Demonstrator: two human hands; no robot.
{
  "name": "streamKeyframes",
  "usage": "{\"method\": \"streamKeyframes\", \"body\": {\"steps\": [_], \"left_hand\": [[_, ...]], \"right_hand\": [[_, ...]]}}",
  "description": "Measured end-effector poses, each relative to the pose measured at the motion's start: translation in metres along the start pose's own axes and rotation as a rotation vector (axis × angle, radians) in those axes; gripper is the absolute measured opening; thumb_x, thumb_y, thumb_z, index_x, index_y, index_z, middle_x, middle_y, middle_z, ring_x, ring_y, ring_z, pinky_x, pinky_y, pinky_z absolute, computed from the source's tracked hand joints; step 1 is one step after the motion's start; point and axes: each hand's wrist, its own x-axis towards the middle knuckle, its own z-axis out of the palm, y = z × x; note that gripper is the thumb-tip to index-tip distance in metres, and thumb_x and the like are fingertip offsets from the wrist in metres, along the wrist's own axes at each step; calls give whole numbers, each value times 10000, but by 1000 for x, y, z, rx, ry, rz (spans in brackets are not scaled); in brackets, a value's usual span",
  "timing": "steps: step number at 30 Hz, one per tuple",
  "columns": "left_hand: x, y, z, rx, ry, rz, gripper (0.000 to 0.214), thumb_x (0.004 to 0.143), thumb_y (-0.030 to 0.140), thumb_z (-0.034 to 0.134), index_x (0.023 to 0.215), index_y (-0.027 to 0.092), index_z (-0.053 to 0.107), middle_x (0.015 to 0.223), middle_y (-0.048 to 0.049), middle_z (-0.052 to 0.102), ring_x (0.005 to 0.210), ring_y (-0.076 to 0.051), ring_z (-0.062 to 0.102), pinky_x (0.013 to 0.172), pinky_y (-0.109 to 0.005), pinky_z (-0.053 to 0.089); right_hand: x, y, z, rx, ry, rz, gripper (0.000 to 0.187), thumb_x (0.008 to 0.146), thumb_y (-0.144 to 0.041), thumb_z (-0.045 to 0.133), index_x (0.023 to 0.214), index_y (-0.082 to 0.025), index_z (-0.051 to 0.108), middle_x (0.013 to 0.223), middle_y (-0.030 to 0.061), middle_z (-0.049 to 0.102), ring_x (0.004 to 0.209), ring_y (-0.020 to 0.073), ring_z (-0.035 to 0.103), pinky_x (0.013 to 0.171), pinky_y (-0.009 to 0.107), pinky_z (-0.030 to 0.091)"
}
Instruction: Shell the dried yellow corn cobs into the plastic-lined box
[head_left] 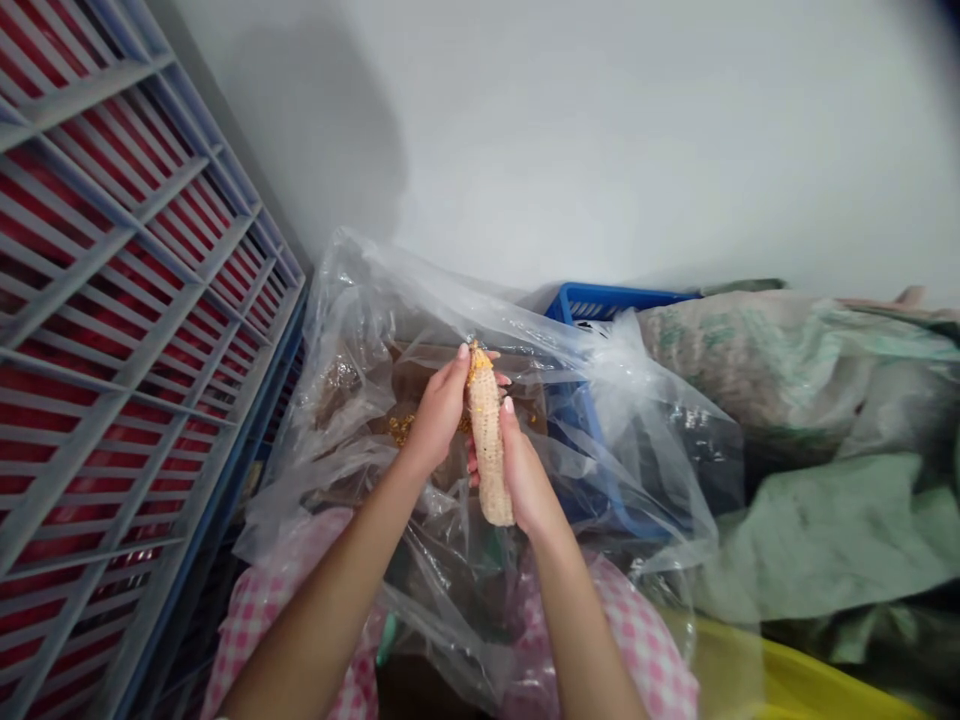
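Observation:
Between my two hands is a corn cob [490, 450], mostly stripped to the pale core, with some yellow kernels left around its far tip. My left hand [442, 405] is closed on the far end, its thumb lying along the tip. Lower down, my right hand [523, 460] wraps the cob from the right, thumb on top and fingertips showing on the left side. Underneath spreads a clear plastic bag [345, 300], draped open. Loose yellow kernels [403, 430] lie in it below my hands.
A tall crate with slats [120, 240] and red behind them stands at the left. To the right are a blue plastic crate [622, 295], a pale filled sack [750, 350] and green sacking [840, 540]. A white wall [600, 130] rises ahead. Something yellow [810, 680] sits at lower right.

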Motion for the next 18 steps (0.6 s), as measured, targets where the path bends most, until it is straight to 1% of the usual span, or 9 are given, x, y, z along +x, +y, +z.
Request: {"method": "streamKeyframes", "body": {"steps": [2, 5, 9, 11, 13, 14, 16, 17, 18], "left_hand": [[-1, 3, 1, 30, -35, 10, 430, 791, 506, 441, 975, 159, 615, 768, -56, 675, 639, -155, 598, 587, -243, 447], [-1, 4, 0, 195, 4, 56, 399, 813, 469, 423, 942, 150, 624, 738, -53, 668, 647, -157, 591, 616, -247, 443], [1, 1, -8, 510, 188, 311, 380, 838, 442, 397, 873, 163, 653, 905, -46, 660, 863, -167, 575, 799, -239, 404], [0, 2, -15, 563, 271, 344, 353, 837, 425, 413, 934, 181, 648, 873, -38, 665, 845, -160, 580, 785, -240, 410], [-1, 4, -22, 526, 264, 341, 363, 858, 392, 385, 1138, 229, 549, 858, -13, 668, 788, -146, 597, 754, -253, 431], [-2, 6, -24, 517, 242, 373, 373, 861, 366, 393, 1207, 269, 488, 962, 8, 657, 855, -144, 594, 797, -258, 425], [-2, 8, -27, 583, 187, 512, 383, 783, 287, 554, 1163, 309, 520, 1211, 83, 546, 1158, -162, 445, 995, -264, 297], [-2, 9, -27, 649, 153, 540, 339, 762, 284, 580, 1100, 309, 564, 1238, 109, 522, 1240, -179, 358, 1055, -292, 216], [-3, 9, -26, 711, 112, 531, 227, 788, 307, 537, 1001, 299, 613, 1191, 111, 557, 1231, -188, 377, 1069, -327, 207]], "right_hand": [[-1, -1, 2, -15, 22, 10, 663, 703, -744, 288, 615, -163, 594, 462, 36, 540, 377, 119, 472, 385, 245, 387], [-1, 0, 1, -69, 18, -18, 666, 708, -741, 280, 626, -162, 600, 465, 37, 540, 373, 123, 470, 386, 251, 385], [4, 3, -4, -148, 97, -182, 583, 717, -707, 338, 694, -184, 594, 508, 14, 533, 436, 130, 503, 421, 249, 415], [5, 4, -6, -175, 141, -261, 545, 722, -688, 362, 713, -189, 580, 539, 1, 527, 473, 122, 513, 446, 241, 427], [3, 3, -9, -137, 126, -250, 551, 723, -688, 355, 770, -185, 574, 556, -8, 520, 489, 117, 518, 455, 237, 435], [1, 2, -11, -98, 99, -246, 552, 726, -684, 353, 790, -179, 566, 559, -11, 517, 490, 112, 515, 461, 233, 440], [-6, -5, -16, 12, 59, -250, 532, 730, -674, 358, 776, -177, 543, 550, -22, 499, 455, 95, 493, 447, 219, 430], [-13, -11, -19, 67, 36, -263, 496, 734, -650, 388, 777, -178, 535, 558, -26, 504, 458, 86, 492, 457, 208, 431], [-22, -17, -21, 119, 28, -280, 441, 721, -612, 461, 788, -182, 531, 576, -31, 513, 467, 78, 494, 474, 200, 436]]}}
